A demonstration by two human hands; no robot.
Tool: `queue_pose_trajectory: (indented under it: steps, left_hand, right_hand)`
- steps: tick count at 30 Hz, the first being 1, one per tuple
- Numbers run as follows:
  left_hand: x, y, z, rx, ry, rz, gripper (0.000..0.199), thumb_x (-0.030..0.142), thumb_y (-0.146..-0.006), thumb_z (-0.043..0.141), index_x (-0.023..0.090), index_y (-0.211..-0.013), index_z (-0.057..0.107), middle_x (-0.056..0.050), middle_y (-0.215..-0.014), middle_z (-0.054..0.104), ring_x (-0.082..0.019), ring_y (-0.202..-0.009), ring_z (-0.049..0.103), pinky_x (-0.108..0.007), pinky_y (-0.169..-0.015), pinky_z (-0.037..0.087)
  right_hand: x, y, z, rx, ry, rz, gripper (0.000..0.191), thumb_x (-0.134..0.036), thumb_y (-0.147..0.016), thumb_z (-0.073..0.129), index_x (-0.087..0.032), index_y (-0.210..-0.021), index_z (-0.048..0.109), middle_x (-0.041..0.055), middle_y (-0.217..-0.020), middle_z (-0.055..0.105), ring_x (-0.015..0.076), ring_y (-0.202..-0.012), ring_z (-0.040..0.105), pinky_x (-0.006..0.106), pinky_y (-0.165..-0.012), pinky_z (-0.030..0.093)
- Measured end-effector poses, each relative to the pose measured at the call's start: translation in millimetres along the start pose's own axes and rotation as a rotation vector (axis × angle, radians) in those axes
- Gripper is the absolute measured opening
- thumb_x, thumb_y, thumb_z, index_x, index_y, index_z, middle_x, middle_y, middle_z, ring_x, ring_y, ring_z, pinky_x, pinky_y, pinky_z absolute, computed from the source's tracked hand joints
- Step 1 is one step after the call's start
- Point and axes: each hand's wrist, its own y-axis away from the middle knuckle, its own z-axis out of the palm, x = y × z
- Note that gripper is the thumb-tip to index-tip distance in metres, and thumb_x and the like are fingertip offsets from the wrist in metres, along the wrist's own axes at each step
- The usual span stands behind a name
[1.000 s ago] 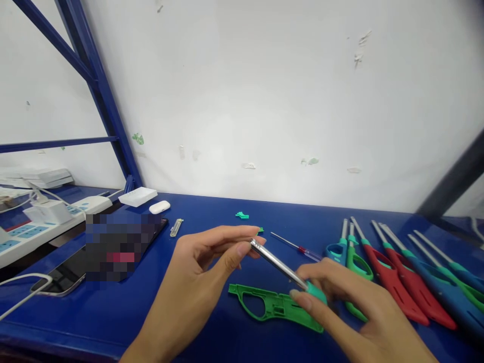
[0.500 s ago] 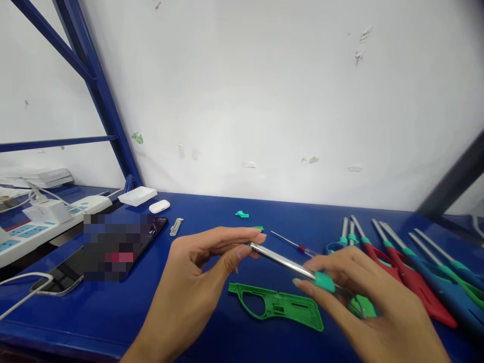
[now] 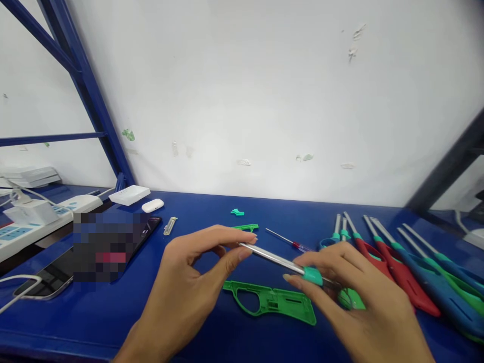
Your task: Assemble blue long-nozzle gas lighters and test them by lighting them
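Observation:
A silver metal tube [image 3: 274,256] with a teal collar [image 3: 312,276] is held between my two hands above the blue table. My left hand [image 3: 196,282] pinches its far left tip between thumb and fingers. The fingers of my right hand [image 3: 355,297] close round the tube's collar end, where thin wires and a green part [image 3: 351,298] show partly behind them. Below the tube lies a green plastic half-shell [image 3: 274,302] with a loop, its hollow side up. A thin green strip [image 3: 249,227] and a small teal piece [image 3: 237,212] lie behind my left hand.
Red, blue and green long-nosed lighters [image 3: 408,267] lie at the right, and a screwdriver [image 3: 282,238] behind the tube. At the left are phones [image 3: 49,275], a clear part [image 3: 170,226], a white case [image 3: 153,205], a white box [image 3: 129,195] and a power strip [image 3: 81,204].
The whole view has shifted slightly, so things appear further left. The tube's left tip, visible before, is now more covered by my left fingers. Both hands keep their hold.

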Motion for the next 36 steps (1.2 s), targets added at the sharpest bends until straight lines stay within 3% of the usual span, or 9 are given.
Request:
queue_pose_trajectory:
  steps: [6, 12, 17, 19, 24, 27, 30, 33, 36]
  left_hand:
    - [1, 0, -2.2, 0.152, -0.031, -0.004, 0.005, 0.035, -0.089, 0.077, 0.036, -0.088, 0.082, 0.008, -0.081, 0.077, -0.012, -0.068, 0.065, -0.019, -0.069, 0.057]
    - [1, -3, -5.0, 0.29, -0.024, -0.024, 0.005, 0.034, -0.088, 0.078, 0.035, -0.085, 0.081, 0.008, -0.076, 0.075, -0.012, -0.065, 0.063, -0.019, -0.069, 0.057]
    - [-1, -9, -18.0, 0.32, -0.095, -0.023, 0.01, 0.041, -0.09, 0.075, 0.032, -0.088, 0.08, 0.007, -0.084, 0.077, -0.013, -0.072, 0.065, -0.021, -0.067, 0.053]
    - [-6, -13, -28.7, 0.236, -0.203, -0.027, 0.016, 0.046, -0.091, 0.072, 0.032, -0.089, 0.079, 0.005, -0.09, 0.078, -0.016, -0.077, 0.066, -0.024, -0.068, 0.052]
    - [-25, -20, -48.6, -0.243, -0.473, -0.124, 0.028, 0.058, -0.094, 0.063, 0.034, -0.101, 0.077, 0.002, -0.107, 0.076, -0.024, -0.1, 0.067, -0.033, -0.086, 0.05]
    - [-33, -18, -45.3, -0.459, -0.47, -0.116, 0.031, 0.056, -0.092, 0.067, 0.035, -0.113, 0.074, 0.0, -0.113, 0.074, -0.025, -0.107, 0.065, -0.035, -0.095, 0.049]
    - [-35, -15, -36.2, -0.651, -0.421, -0.07, 0.022, 0.045, -0.093, 0.069, 0.035, -0.112, 0.073, 0.002, -0.108, 0.073, -0.022, -0.106, 0.065, -0.031, -0.09, 0.048]
    - [-36, -16, -31.6, -0.758, -0.383, -0.023, 0.011, 0.031, -0.099, 0.064, 0.034, -0.104, 0.072, 0.007, -0.105, 0.073, -0.018, -0.104, 0.065, -0.027, -0.091, 0.044]
    - [-38, -17, -34.0, -0.758, -0.417, -0.016, 0.014, 0.025, -0.099, 0.062, 0.033, -0.103, 0.072, 0.008, -0.106, 0.073, -0.017, -0.106, 0.064, -0.026, -0.093, 0.042]
  right_hand:
    - [-1, -1, 1, -0.068, -0.039, 0.006, 0.027, -0.038, -0.087, 0.078, -0.037, -0.11, 0.065, -0.0083, -0.078, 0.064, 0.01, -0.064, 0.066, 0.017, -0.064, 0.054]
    - [0, 1, 4, -0.119, -0.069, 0.054, 0.016, -0.038, -0.09, 0.074, -0.036, -0.105, 0.069, -0.0089, -0.084, 0.073, 0.0105, -0.076, 0.073, 0.014, -0.071, 0.056]
    - [-4, 0, 3, -0.203, -0.146, 0.173, 0.016, -0.046, -0.096, 0.064, -0.033, -0.098, 0.072, -0.0042, -0.084, 0.074, 0.014, -0.075, 0.073, 0.015, -0.044, 0.048]
    - [-6, 0, 3, -0.223, -0.172, 0.194, 0.02, -0.047, -0.098, 0.06, -0.032, -0.101, 0.073, -0.0033, -0.078, 0.073, 0.0142, -0.068, 0.071, 0.017, -0.039, 0.044]
    - [-8, 1, 16, -0.218, -0.052, -0.002, 0.019, -0.037, -0.102, 0.055, -0.03, -0.103, 0.073, -0.0006, -0.083, 0.072, 0.0143, -0.067, 0.07, 0.021, -0.062, 0.055]
    - [-10, 6, 32, -0.219, 0.014, -0.079, 0.021, -0.033, -0.105, 0.051, -0.03, -0.106, 0.072, -0.0002, -0.087, 0.072, 0.015, -0.069, 0.072, 0.023, -0.063, 0.055]
    - [-13, 11, 46, -0.266, 0.033, -0.114, 0.023, -0.033, -0.106, 0.047, -0.03, -0.106, 0.07, -0.0014, -0.086, 0.07, 0.016, -0.068, 0.073, 0.025, -0.063, 0.055]
    - [-14, 14, 52, -0.305, 0.06, -0.131, 0.021, -0.032, -0.106, 0.047, -0.031, -0.109, 0.068, -0.002, -0.088, 0.069, 0.0176, -0.068, 0.073, 0.027, -0.061, 0.056]
    - [-10, 14, 51, -0.316, 0.09, -0.11, 0.024, -0.032, -0.102, 0.056, -0.034, -0.125, 0.061, -0.0014, -0.097, 0.071, 0.0211, -0.073, 0.075, 0.031, -0.058, 0.057]
